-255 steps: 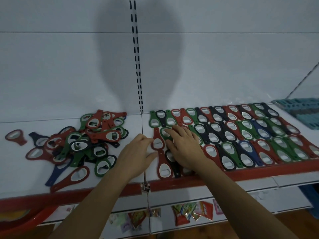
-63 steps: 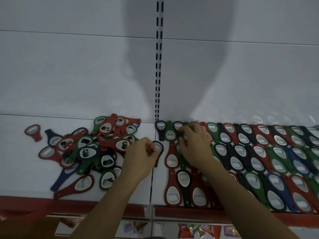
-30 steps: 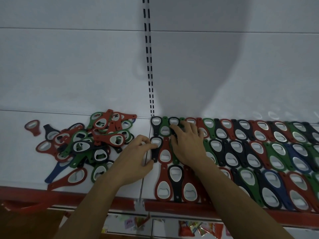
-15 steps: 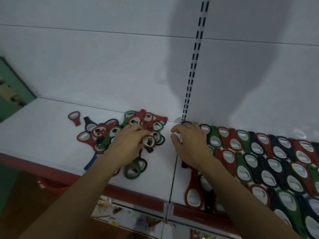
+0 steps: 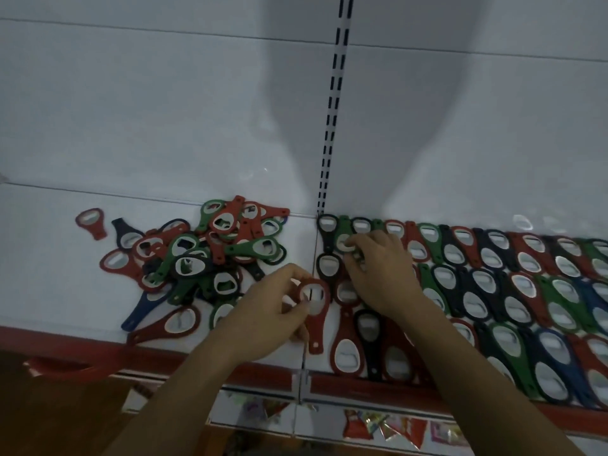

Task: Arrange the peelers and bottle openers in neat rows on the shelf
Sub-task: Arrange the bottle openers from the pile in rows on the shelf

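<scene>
Red front lip of the shelf is nearest. Just past it, the left hand pinches a red opener by its ring head, thumb and forefinger closed on it. The handle points toward the lip, over the panel seam, just left of the rows. The right hand lies on the rows' left end, fingers bent, tips on a green opener; pinching or only pressing, can't tell.

Likely step: seat the red one at the row's left end. Do it well:
- lay it flat
- turn it so it nests against its neighbour like the others
- keep the right hand bracing so the placed ones don't slide

Loose pile sits farther left and is unsorted. Slotted upright is at the back.
</scene>
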`<state>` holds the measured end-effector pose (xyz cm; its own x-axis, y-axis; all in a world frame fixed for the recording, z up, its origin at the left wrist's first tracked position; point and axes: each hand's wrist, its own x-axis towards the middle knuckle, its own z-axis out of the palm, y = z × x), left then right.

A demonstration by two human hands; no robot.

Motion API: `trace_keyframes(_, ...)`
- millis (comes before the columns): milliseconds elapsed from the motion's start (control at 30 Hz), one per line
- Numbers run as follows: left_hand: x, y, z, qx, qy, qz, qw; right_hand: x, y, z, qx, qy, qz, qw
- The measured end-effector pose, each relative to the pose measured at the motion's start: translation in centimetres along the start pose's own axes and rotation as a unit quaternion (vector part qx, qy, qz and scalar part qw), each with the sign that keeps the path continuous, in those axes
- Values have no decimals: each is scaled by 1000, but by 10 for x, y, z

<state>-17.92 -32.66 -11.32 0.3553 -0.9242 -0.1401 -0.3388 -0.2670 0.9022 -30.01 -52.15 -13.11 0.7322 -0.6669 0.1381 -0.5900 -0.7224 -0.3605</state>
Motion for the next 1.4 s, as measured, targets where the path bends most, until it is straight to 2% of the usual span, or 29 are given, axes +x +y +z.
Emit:
trace_keyframes(133,1,-9,17,40,-15,-37,998,-17,17,3,-31,-17,24,999)
trace_keyframes(267,4,-10,27,103,29,-37,994,-22,20,8,-31,-2,15,999)
trace_keyframes(400,4,-6,36,214,63,-1,975,-24,21,14,-40,10,8,999)
trace_keyframes(500,8,-5,36,256,75,32,963,-24,24,15,-41,17,7,999)
trace_keyframes(667,5,-7,35,287,17,38,957,-26,25,18,-40,29,6,999)
trace_keyframes(867,-6,-12,28,261,3,20,965,-28,25,19,-30,31,4,999)
trace_keyframes(1000,-7,-10,28,266,-17,19,964,-27,24,16,-24,67,8,997)
trace_keyframes(1200,-10,-12,36,244,9,26,969,-26,28,22,-51,16,27,998)
trace_keyframes(1400,-11,-10,40,260,13,34,965,-25,28,23,-54,10,27,998)
